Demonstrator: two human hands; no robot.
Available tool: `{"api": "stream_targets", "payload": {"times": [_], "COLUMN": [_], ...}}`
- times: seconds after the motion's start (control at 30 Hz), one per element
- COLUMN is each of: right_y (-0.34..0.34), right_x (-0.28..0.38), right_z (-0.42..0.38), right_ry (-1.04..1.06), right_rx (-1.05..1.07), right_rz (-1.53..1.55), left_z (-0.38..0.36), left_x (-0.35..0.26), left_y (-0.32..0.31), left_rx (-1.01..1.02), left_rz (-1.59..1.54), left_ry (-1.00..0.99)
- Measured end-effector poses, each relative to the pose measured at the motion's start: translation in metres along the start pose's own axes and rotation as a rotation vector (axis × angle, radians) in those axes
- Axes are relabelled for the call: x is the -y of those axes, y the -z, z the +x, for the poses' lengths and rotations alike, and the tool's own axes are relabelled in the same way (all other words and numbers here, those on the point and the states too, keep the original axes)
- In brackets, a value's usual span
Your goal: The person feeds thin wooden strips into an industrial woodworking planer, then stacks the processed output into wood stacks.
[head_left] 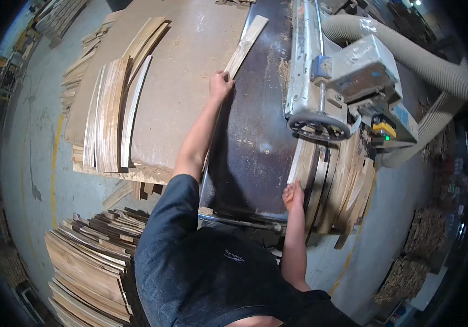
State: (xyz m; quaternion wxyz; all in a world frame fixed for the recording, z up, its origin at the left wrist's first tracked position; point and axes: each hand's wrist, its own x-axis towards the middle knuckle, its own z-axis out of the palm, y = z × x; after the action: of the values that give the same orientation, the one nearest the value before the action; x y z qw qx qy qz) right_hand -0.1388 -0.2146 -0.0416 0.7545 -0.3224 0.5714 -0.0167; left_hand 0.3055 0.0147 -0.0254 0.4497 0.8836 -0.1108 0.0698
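Note:
My left hand (221, 85) reaches out over the far part of the dark metal machine table (247, 131). Its fingers are closed around the near end of a thin wooden strip (249, 42), which points away and to the right. Close to my body, my right hand (293, 195) grips the near end of a pale wooden board (303, 158). That board lies along the right side of the table, and its far end is hidden under the machine's black handwheel (319, 127). The fingertips of my right hand are partly hidden.
Left of the metal table, a brown board surface (176, 103) bears a bundle of wooden strips (106, 114). More boards (343, 191) lie right of my right hand. Stacked planks (89, 261) stand at lower left. A grey ribbed hose (408, 52) bends behind the machine (362, 68).

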Motion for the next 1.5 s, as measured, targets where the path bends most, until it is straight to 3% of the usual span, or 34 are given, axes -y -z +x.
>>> {"api": "stream_targets", "payload": {"times": [0.1,0.17,0.23,0.3,0.37,0.43,0.5,0.57,0.6,0.63,0.7,0.77,0.9,1.0,1.03,1.1,1.17,1.2,1.33,1.43,1.47,1.5], "right_y": [-0.02,-0.037,-0.024,0.018,0.042,0.072,0.103,0.11,0.115,0.118,0.11,0.107,0.082,0.048,0.035,0.006,-0.017,-0.024,-0.017,0.003,0.007,0.017], "right_x": [0.007,0.016,0.02,0.019,0.015,-0.006,-0.035,-0.044,-0.048,-0.054,-0.045,-0.048,-0.032,-0.039,-0.046,-0.05,-0.058,-0.067,-0.063,-0.085,-0.096,-0.104], "right_z": [-0.011,-0.048,-0.069,-0.072,-0.102,-0.113,-0.098,-0.115,-0.115,-0.115,-0.143,-0.141,-0.187,-0.16,-0.135,-0.103,-0.079,-0.053,-0.081,-0.081,-0.084,-0.088], "right_ry": [0.195,0.378,0.681,1.128,1.363,1.216,1.181,1.168,1.24,1.312,1.343,1.199,1.166,1.285,1.318,0.987,0.901,0.918,0.826,0.854,0.914,0.836], "right_rx": [0.104,0.186,0.14,-0.158,-0.554,-0.687,-0.749,-0.701,-0.679,-0.652,-0.551,-0.427,-0.248,-0.18,-0.169,-0.02,0.149,0.175,0.3,0.324,0.225,0.238], "right_rz": [-0.079,-0.118,-0.353,-0.82,-0.94,-0.991,-1.203,-1.231,-1.195,-1.157,-1.057,-0.881,-0.699,-0.673,-0.673,-0.661,-0.409,-0.395,-0.468,-0.386,-0.417,-0.43], "left_z": [-0.064,-0.129,-0.195,-0.261,-0.325,-0.386,-0.428,-0.456,-0.471,-0.486,-0.498,-0.506,-0.521,-0.525,-0.528,-0.532,-0.53,-0.529,-0.527,-0.523,-0.52,-0.52], "left_x": [-0.019,-0.054,-0.059,-0.063,-0.104,-0.073,-0.114,-0.123,-0.126,-0.103,-0.118,-0.127,-0.128,-0.145,-0.142,-0.134,-0.139,-0.139,-0.136,-0.145,-0.148,-0.145], "left_y": [-0.015,0.008,0.012,0.027,0.05,0.038,0.064,0.069,0.069,0.057,0.059,0.062,0.056,0.07,0.07,0.067,0.07,0.071,0.069,0.076,0.077,0.075], "left_rx": [-0.039,-0.001,-0.025,0.298,0.347,0.217,0.302,0.327,0.371,0.342,0.277,0.435,0.622,0.713,0.721,0.784,0.781,0.791,0.748,0.767,0.791,0.784], "left_rz": [0.138,-0.069,-0.134,-0.389,-0.517,-0.271,-0.107,-0.06,-0.134,-0.101,-0.003,-0.118,-0.705,-0.805,-0.797,-0.684,-0.669,-0.673,-0.666,-0.641,-0.626,-0.63], "left_ry": [-0.113,-0.013,-0.112,0.184,0.277,-0.046,0.028,-0.022,0.095,0.01,-0.167,-0.019,0.326,0.466,0.465,0.496,0.433,0.465,0.46,0.476,0.5,0.497]}}
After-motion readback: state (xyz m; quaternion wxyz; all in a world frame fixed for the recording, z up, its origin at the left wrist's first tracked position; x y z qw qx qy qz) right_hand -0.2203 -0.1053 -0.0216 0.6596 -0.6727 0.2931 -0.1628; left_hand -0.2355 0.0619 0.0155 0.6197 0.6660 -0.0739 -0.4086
